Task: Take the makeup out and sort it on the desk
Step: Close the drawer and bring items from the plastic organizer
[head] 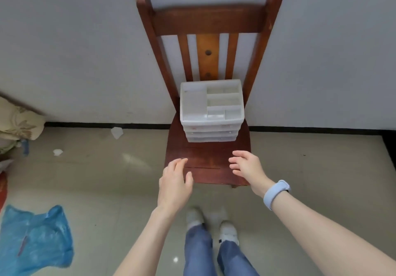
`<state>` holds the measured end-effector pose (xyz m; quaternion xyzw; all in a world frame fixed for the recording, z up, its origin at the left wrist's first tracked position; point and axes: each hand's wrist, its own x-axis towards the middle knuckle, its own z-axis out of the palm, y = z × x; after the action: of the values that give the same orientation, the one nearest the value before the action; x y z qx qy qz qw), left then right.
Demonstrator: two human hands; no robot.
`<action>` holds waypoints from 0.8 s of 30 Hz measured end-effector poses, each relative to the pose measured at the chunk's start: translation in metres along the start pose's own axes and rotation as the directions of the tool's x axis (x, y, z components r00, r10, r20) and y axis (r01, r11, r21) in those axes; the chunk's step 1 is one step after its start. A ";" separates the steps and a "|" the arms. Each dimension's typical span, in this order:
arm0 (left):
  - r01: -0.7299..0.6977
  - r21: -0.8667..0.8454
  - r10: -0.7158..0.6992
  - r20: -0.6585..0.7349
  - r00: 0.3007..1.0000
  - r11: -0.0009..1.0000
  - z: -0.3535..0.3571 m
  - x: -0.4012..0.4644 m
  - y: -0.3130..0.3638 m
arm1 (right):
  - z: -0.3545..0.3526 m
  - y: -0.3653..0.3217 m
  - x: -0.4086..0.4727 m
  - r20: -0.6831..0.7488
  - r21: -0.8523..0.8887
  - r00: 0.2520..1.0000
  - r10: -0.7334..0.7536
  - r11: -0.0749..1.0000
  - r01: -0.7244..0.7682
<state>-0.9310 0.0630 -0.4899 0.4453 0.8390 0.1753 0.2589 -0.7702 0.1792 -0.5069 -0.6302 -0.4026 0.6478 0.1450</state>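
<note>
a white plastic organizer (pixel 211 112) sits at the centre of the frame on the back part of a wooden chair's seat (pixel 205 157), close against the chair's slatted backrest (pixel 207 59). its top tray is split into several compartments, and stacked drawers show on its front face; what lies inside is too blurred to tell. below it, in the lower middle of the frame, both hands reach over the front of the seat with nothing in them. the left hand (pixel 174 184) has its fingers relaxed and slightly spread, palm down. the right hand (pixel 246 165), with a pale blue band (pixel 275 193) on its wrist, has its fingers loosely curved toward the left. neither hand touches the organizer. a blue plastic bag (pixel 36 239) lies on the floor at the lower left, and two white scraps (pixel 116 132) lie on the tiles at mid left. jeans and pale shoes (pixel 228 231) show at the bottom centre.
</note>
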 end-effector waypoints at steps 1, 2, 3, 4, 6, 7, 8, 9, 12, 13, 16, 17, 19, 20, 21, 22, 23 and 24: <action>0.015 0.018 -0.015 -0.001 1.000 1.000 0.004 0.021 -0.003 | 0.007 -0.002 0.018 -0.001 0.023 1.000 0.009 1.000 -0.009; 0.018 0.037 -0.018 0.002 1.000 0.999 0.009 0.044 -0.005 | 0.015 -0.004 0.036 -0.005 0.059 1.000 0.030 0.998 -0.030; 0.009 0.056 -0.010 0.012 1.000 0.998 0.015 0.064 -0.008 | 0.021 -0.004 0.053 -0.006 0.116 0.998 0.067 0.991 -0.066; -0.013 0.083 0.012 0.021 1.000 0.996 0.018 0.081 -0.008 | 0.027 -0.006 0.067 -0.002 0.189 0.995 0.101 0.977 -0.098; -0.107 0.155 0.096 0.071 0.993 0.982 0.034 0.117 -0.014 | 0.042 -0.006 0.104 0.019 0.343 0.985 0.172 0.924 -0.168; -0.168 0.195 0.154 0.083 0.985 0.966 0.036 0.121 -0.013 | 0.046 -0.008 0.109 0.038 0.398 0.984 0.175 0.900 -0.175; -0.221 0.228 0.200 0.111 0.973 0.948 0.041 0.134 -0.015 | 0.053 -0.010 0.123 0.046 0.447 0.982 0.184 0.875 -0.185; -0.258 0.257 0.228 0.139 0.964 0.931 0.047 0.150 -0.020 | 0.063 -0.013 0.139 0.050 0.500 0.978 0.204 0.842 -0.202; -0.305 0.307 0.260 0.177 0.949 0.902 0.058 0.177 -0.032 | 0.082 -0.021 0.171 0.064 0.700 0.949 0.309 0.663 -0.264; -0.326 0.315 0.280 0.183 0.942 0.892 0.060 0.181 -0.036 | 0.085 -0.023 0.178 0.069 0.765 0.937 0.341 0.585 -0.269; -0.374 0.319 0.335 0.171 0.927 0.871 0.061 0.186 -0.043 | 0.085 -0.020 0.186 0.107 0.837 0.922 0.372 0.467 -0.285; -0.375 0.313 0.338 0.168 0.926 0.872 0.061 0.187 -0.044 | 0.085 -0.017 0.185 0.116 0.830 0.921 0.371 0.474 -0.295; -0.356 0.274 0.318 0.172 0.932 0.894 0.059 0.188 -0.043 | 0.083 -0.009 0.182 0.122 0.812 0.921 0.369 0.497 -0.307; -0.337 0.245 0.298 0.180 0.937 0.909 0.058 0.188 -0.042 | 0.083 -0.004 0.179 0.123 0.808 0.922 0.367 0.503 -0.307; -0.323 0.215 0.285 0.192 0.939 0.922 0.056 0.188 -0.042 | 0.082 0.001 0.174 0.127 0.804 0.924 0.360 0.508 -0.308; -0.318 0.187 0.281 0.202 0.938 0.929 0.055 0.188 -0.042 | 0.081 0.007 0.168 0.134 0.800 0.927 0.350 0.515 -0.310; -0.318 0.164 0.282 0.210 0.936 0.934 0.053 0.188 -0.043 | 0.081 0.013 0.161 0.143 0.797 0.928 0.343 0.516 -0.314; -0.320 0.148 0.286 0.213 0.934 0.936 0.052 0.188 -0.044 | 0.079 0.021 0.154 0.155 0.794 0.929 0.337 0.516 -0.319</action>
<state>-1.0171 0.2001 -0.6073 0.6057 0.7442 0.0940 0.2654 -0.8628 0.2460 -0.6386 -0.5648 0.0638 0.7683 0.2943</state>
